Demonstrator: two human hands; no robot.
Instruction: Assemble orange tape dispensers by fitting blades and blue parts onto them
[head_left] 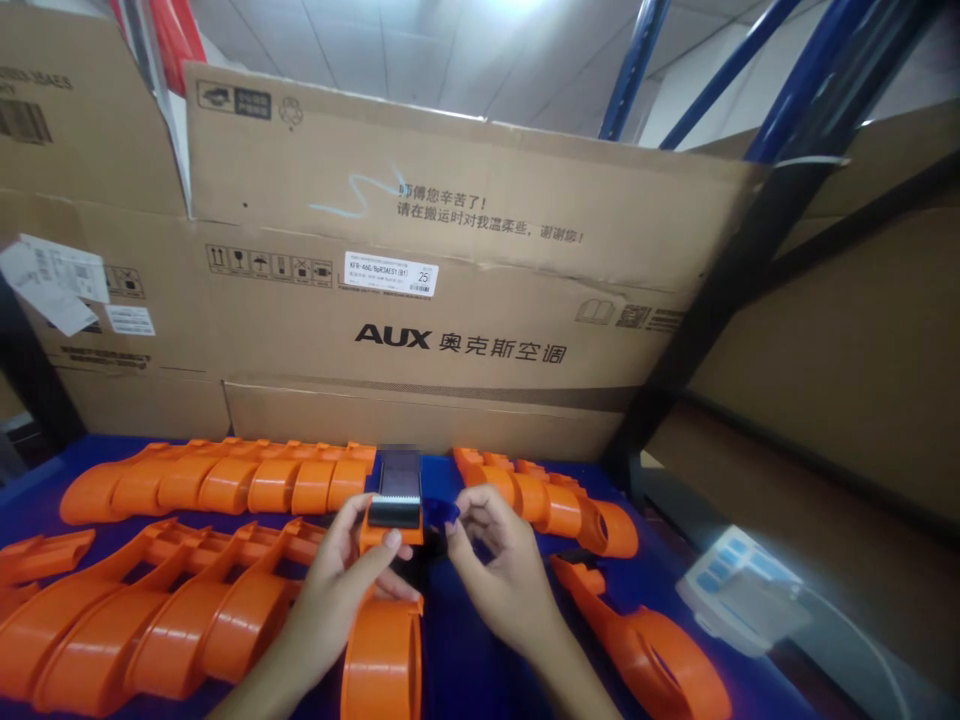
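Observation:
My left hand [349, 565] is wrapped round an orange tape dispenser [382, 655], its thumb on the front just below a black roller [395, 514]. A silvery toothed blade [396, 497] runs along that roller, and a dark flat plate [401, 470] rises behind it. The dispenser's round body hangs below the fingers. My right hand [499, 570], just to the right, pinches a small dark blue piece [441, 513] between thumb and fingers. This piece is close beside the blade end; whether it touches cannot be made out.
Orange dispensers [229, 485] stand in rows on the blue table [480, 660], left and right of my hands. A single dispenser [652, 650] lies nearer at right. Behind stands a cardboard wall [465, 300]. A pale device with blue buttons [739, 585] sits at the right edge.

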